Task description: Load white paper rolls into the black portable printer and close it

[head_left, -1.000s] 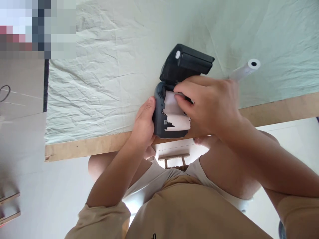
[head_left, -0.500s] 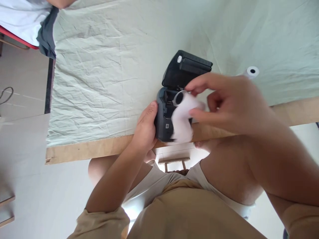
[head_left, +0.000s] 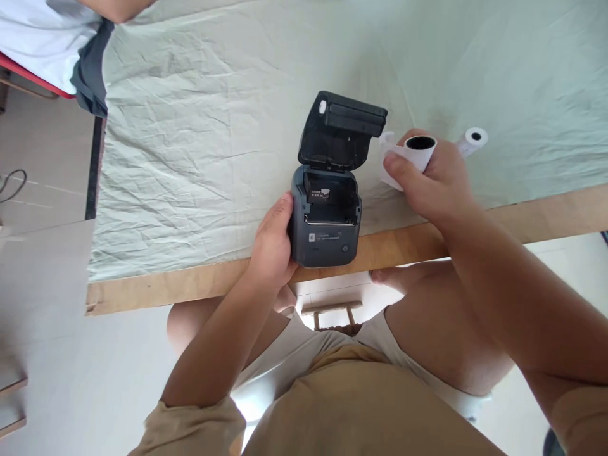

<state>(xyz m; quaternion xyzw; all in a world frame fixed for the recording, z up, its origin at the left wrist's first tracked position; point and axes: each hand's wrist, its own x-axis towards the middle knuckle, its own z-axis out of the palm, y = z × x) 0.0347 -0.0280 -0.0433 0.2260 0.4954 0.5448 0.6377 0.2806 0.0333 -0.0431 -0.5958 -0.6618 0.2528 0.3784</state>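
Note:
A dark grey portable label printer (head_left: 327, 244) rests at the table's near edge with its lid (head_left: 332, 136) swung up and its paper bay bare. My left hand (head_left: 273, 244) grips the printer's left side, thumb along the upper edge. To the right of the printer, my right hand (head_left: 434, 183) is closed round a white paper roll (head_left: 412, 157) with a black core, its loose end hanging toward the lid. A second white paper roll (head_left: 470, 143) lies on the cloth just beyond my right hand.
A pale green cloth (head_left: 190, 145) covers the table, with a wooden edge (head_left: 166, 286) along the near side. Another person's arm (head_left: 118, 7) shows at the upper left. Below the table edge stands a small wooden stool (head_left: 332, 308).
My right hand has drawn the paper roll out from over the printer to the right and turned it more upright. The printer has shifted slightly left, still in my left hand.

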